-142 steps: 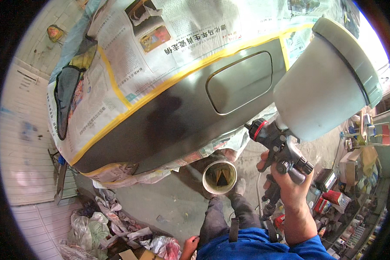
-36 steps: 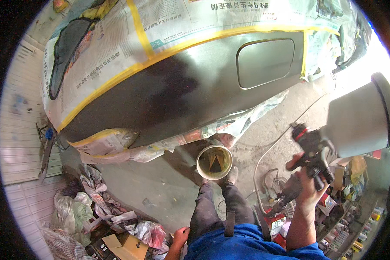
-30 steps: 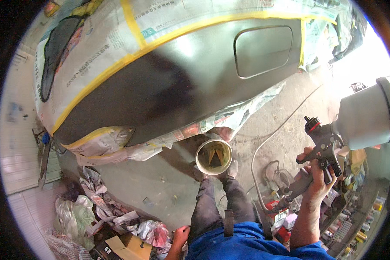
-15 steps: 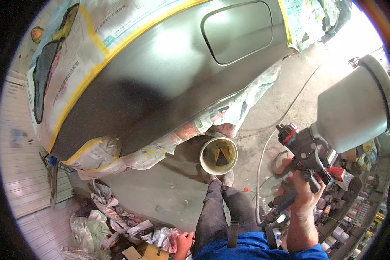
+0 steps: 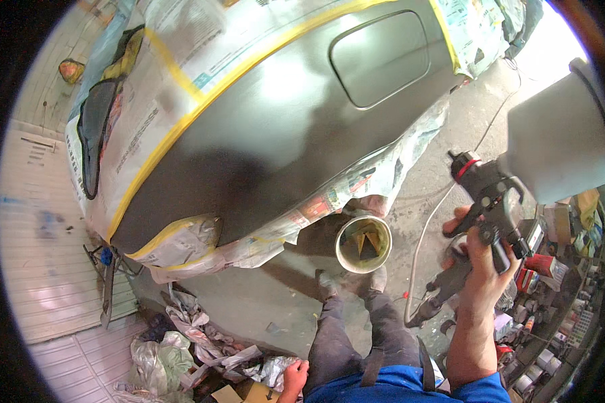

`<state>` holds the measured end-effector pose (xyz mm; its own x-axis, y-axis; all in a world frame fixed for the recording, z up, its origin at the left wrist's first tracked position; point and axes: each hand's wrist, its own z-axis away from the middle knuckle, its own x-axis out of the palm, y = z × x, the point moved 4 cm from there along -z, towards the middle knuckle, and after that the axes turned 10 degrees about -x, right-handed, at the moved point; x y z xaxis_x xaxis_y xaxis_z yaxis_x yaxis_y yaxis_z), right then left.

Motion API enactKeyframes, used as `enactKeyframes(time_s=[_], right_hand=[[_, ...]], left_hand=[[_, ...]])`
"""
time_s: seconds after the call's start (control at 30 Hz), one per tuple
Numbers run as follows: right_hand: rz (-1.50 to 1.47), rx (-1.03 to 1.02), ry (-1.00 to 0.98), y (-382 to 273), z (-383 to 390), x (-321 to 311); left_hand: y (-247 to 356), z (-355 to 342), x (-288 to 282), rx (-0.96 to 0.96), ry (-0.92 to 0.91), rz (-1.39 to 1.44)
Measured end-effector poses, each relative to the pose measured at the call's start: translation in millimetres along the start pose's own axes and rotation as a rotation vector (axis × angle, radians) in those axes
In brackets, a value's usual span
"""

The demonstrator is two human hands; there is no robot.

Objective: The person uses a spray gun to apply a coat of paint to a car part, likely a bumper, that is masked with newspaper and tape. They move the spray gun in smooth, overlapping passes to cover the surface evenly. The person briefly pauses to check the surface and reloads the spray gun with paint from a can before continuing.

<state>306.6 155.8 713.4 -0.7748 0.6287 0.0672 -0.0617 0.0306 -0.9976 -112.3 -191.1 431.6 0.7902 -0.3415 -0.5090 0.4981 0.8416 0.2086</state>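
- Two changes since half a second ago, as I read it: the spray gun [image 5: 494, 201] has risen a little and tipped, so its big grey cup [image 5: 558, 148] now leans out toward the right rim of my view, and the grey car panel [image 5: 269, 134] has slid further into frame, fuel flap [image 5: 380, 57] near the top edge.
- I judge from this that the gun is being carried back toward the panel rather than put down; its nozzle end with the red ring [image 5: 465, 163] points at the panel's lower right corner but stands well apart from it.
- My right hand [image 5: 480, 245] is clenched round the gun's handle from below, a finger up by the trigger; whether the trigger is pressed I cannot tell. No mist shows.
- My left hand [image 5: 292, 376] hangs low at the bottom edge by my hip, fingers curled, near crumpled paper on the floor [image 5: 249, 295]; I cannot tell whether it grips anything.
- Newspaper masking [image 5: 181, 80] with yellow tape [image 5: 181, 127] bounds the panel's upper edge, and more paper skirts its lower edge.
- An open tin [image 5: 363, 242] stands on the floor just ahead of my feet, below that paper skirt.
- An air hose [image 5: 423, 228] trails over the floor between tin and gun.
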Motion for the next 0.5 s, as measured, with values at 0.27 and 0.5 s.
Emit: enactKeyframes(time_s=[0.27, 0.5], right_hand=[[0.02, 0.041, -0.63, 26, 79, 52], [0.017, 0.044, -0.288, 14, 76, 40]], left_hand=[[-40, -26, -29, 0.029, -0.029, -0.013], [-49, -35, -42, -0.036, -0.083, -0.026]])
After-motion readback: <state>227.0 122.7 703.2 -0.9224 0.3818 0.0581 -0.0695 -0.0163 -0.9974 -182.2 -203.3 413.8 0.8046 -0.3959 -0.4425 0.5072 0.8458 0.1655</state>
